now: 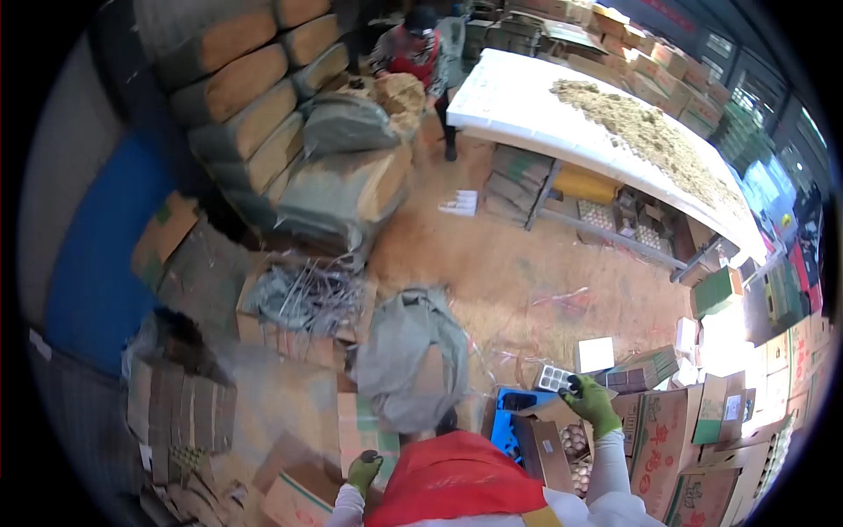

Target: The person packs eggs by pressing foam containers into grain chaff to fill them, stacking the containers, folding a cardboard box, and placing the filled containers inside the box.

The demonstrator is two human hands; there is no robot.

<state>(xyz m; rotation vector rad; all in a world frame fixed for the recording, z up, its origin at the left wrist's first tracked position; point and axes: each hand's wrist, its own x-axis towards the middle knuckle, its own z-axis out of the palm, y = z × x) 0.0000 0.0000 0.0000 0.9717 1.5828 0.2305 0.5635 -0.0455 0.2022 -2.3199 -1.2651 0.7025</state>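
Note:
My left hand [363, 472], in a green glove, is low in the view beside my red apron [457, 481]. Its fingers are curled in, with something dark and rounded at their tips; whether that is a held thing or the glove's dark tips I cannot make out. My right hand [595, 406], also green-gloved, reaches forward over an open carton of eggs [577, 442]. Its fingers are bent, dark at the ends, close to a white tray with cells [553, 378]. Contact with the tray is unclear. A blue crate [504, 428] stands left of the carton.
Printed cartons [659, 443] crowd the right. A grey sack [413, 351] and a box of plastic scraps [303, 303] lie ahead. Wrapped bales [233, 97] are stacked at left. A white table [518, 92] bears brown loose material. A co-worker [413, 57] stands at the back.

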